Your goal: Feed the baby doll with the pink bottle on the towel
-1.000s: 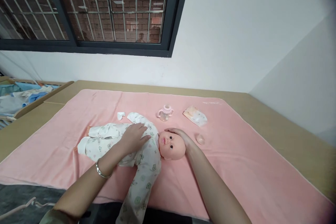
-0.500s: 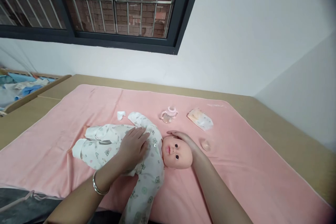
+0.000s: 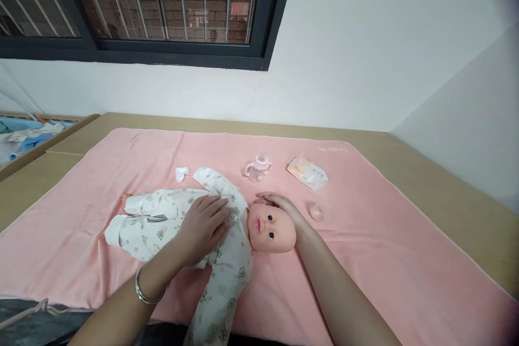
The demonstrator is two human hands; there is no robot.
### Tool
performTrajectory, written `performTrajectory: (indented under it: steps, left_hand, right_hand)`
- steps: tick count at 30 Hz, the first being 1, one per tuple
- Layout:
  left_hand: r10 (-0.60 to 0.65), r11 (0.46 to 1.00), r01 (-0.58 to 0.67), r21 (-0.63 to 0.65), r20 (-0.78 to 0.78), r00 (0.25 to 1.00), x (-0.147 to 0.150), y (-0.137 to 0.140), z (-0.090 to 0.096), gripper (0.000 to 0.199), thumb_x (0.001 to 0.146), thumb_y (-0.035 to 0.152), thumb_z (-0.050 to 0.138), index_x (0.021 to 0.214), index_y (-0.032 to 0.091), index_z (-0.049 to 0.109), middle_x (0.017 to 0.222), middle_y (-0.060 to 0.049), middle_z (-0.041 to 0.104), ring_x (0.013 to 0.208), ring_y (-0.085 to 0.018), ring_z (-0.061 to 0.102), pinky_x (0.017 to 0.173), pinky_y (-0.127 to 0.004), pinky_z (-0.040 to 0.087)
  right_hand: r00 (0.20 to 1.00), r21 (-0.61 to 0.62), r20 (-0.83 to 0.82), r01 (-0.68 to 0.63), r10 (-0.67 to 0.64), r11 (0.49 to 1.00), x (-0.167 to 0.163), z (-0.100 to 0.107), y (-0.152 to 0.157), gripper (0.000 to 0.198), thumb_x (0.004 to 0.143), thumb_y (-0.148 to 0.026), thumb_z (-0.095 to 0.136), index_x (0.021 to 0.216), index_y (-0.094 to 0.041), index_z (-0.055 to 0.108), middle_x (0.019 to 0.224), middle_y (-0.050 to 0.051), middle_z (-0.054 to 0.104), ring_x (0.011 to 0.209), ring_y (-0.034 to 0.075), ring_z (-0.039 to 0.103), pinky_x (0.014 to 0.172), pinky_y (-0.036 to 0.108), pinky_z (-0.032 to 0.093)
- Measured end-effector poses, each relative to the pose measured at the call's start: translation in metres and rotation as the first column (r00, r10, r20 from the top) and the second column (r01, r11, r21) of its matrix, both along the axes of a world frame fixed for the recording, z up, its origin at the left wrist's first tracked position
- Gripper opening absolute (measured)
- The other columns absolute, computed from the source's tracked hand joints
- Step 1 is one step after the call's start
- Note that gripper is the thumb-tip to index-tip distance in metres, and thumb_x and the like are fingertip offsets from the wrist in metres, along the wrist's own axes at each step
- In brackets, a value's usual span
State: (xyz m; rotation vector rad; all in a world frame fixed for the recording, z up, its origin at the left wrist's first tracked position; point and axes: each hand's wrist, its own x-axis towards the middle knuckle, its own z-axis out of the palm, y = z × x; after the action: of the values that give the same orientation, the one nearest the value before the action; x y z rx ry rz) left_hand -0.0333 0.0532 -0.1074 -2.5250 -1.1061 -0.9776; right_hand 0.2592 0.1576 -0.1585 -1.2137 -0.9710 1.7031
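Note:
A baby doll (image 3: 272, 228) in a white patterned sleepsuit (image 3: 227, 275) lies face up, its head to the right and its feet to the left. Flat on its chest and belly rests my left hand (image 3: 206, 227), fingers stretched out, with a silver bangle on the wrist. My right hand (image 3: 284, 205) lies along the far side and top of the doll's head, fingers extended and partly hidden behind it. Beyond the head stands a pink-topped baby bottle (image 3: 258, 167) with handles. A small clear cap (image 3: 315, 211) lies just right of my right hand.
The pink blanket (image 3: 365, 216) covers most of the wooden surface (image 3: 430, 184). A soft plastic packet (image 3: 307, 172) lies to the bottle's right, and a small white piece (image 3: 181, 174) near the doll's far sleeve. A wall and barred window (image 3: 174, 5) stand behind; a cloth-filled tray (image 3: 44, 146) is far left.
The view has shifted slightly, so the scene sits a little higher and further left. Both hands stay on the doll, which looks unmoved on the blanket.

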Motion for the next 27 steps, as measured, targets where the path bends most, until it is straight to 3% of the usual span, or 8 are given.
performTrajectory:
  steps: [7, 13, 27]
  left_hand:
    - [-0.013, 1.0, 0.014, -0.011, 0.038, 0.999, -0.002, 0.0, -0.001, 0.026, 0.109, 0.014, 0.063, 0.129, 0.02, 0.079, 0.134, -0.013, 0.087, 0.125, -0.033, 0.082, 0.106, -0.054, 0.068]
    - [-0.026, 0.999, 0.029, -0.038, 0.064, 0.998, -0.006, 0.003, -0.004, 0.026, 0.109, 0.013, 0.063, 0.127, 0.02, 0.08, 0.134, -0.014, 0.087, 0.128, -0.035, 0.082, 0.106, -0.057, 0.069]
    - [-0.027, 0.999, 0.031, -0.029, 0.131, 0.991, -0.006, 0.005, -0.008, 0.026, 0.108, 0.015, 0.065, 0.129, 0.02, 0.08, 0.13, -0.014, 0.089, 0.127, -0.036, 0.084, 0.105, -0.059, 0.07]
  right_hand:
    - [1.0, -0.031, 0.015, 0.018, -0.017, 0.999, -0.001, 0.013, -0.007, 0.049, 0.058, -0.049, 0.094, 0.099, -0.024, 0.084, 0.101, 0.008, 0.086, 0.11, 0.03, 0.078, 0.102, 0.043, 0.059]
    - [1.0, -0.054, 0.018, 0.01, -0.009, 0.998, -0.002, 0.026, -0.012, 0.047, 0.059, -0.05, 0.095, 0.097, -0.024, 0.083, 0.099, 0.006, 0.085, 0.11, 0.029, 0.078, 0.101, 0.04, 0.059]
    - [1.0, -0.031, 0.03, 0.005, -0.004, 1.0, 0.003, 0.014, -0.005, 0.049, 0.055, -0.048, 0.093, 0.096, -0.022, 0.085, 0.101, 0.009, 0.087, 0.108, 0.029, 0.077, 0.102, 0.041, 0.058]
